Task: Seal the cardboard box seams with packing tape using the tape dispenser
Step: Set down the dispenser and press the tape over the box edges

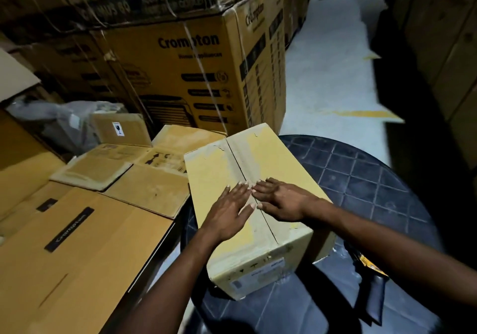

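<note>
**Flat palms on the box seam**

A rectangular cardboard box (247, 199) sits at the left edge of the round, grid-textured dark worktop (374, 183). The left hand (229, 209) and right hand (281, 199) lie flat, fingers spread, grasping nothing, pressing its centre seam.

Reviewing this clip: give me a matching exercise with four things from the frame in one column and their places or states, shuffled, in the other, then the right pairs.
Things
1. left hand
2. tape dispenser
3. cardboard box
4. flattened cartons

Places or states
A. lying on the dark table, under the right forearm, not held
B. stacked to the left of the table
C. flat on the box top, left of the centre seam
D. standing on the dark table, top flaps closed

Pairs: 1-C, 2-A, 3-D, 4-B
</note>
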A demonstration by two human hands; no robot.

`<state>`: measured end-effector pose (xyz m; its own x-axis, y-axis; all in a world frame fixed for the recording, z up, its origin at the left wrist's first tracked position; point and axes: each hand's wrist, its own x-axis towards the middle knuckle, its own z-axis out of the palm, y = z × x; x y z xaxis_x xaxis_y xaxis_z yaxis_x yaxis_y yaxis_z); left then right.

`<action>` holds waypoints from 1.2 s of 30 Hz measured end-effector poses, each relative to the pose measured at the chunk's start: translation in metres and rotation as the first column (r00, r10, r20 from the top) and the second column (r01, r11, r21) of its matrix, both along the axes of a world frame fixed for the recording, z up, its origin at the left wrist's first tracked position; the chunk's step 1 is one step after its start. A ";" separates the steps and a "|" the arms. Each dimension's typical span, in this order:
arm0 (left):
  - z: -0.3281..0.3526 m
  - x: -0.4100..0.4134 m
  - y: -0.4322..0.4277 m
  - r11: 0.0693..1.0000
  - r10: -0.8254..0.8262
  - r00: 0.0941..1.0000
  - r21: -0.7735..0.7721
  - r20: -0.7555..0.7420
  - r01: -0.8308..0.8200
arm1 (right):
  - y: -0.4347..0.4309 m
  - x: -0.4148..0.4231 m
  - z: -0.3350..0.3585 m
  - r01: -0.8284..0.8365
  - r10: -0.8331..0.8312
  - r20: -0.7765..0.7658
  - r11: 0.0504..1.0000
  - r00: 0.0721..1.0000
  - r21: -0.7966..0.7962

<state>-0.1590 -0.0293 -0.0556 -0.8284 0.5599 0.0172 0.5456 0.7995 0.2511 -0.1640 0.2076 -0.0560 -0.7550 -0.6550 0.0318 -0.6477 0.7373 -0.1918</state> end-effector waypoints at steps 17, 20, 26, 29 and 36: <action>-0.001 -0.040 0.019 0.989 0.149 0.985 0.023 -0.091 -0.148 | -0.015 -0.045 0.001 0.100 -0.099 0.012 0.988 0.995 -0.115; -0.006 -0.046 0.015 0.979 0.202 0.979 -0.017 -0.001 -0.202 | -0.019 -0.054 0.001 0.125 -0.122 0.054 0.989 0.991 -0.075; -0.008 -0.035 0.022 0.928 0.370 0.921 0.010 -0.121 -0.372 | -0.018 -0.053 -0.011 0.473 -0.494 -0.062 0.857 0.867 -0.207; -0.005 -0.042 0.020 0.909 0.415 0.881 0.062 -0.229 -0.412 | -0.020 -0.060 -0.010 0.536 -0.554 -0.035 0.818 0.832 -0.210; -0.004 -0.104 0.003 0.979 0.201 0.977 0.058 -0.074 -0.197 | -0.038 -0.103 0.006 0.145 -0.155 -0.048 0.976 0.987 -0.165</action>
<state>-0.2631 -0.0259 -0.0597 -0.9181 0.3804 0.1111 0.3963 0.8818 0.2556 -0.2671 0.1693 -0.0498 -0.8379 -0.5168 0.1756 -0.5458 0.7900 -0.2792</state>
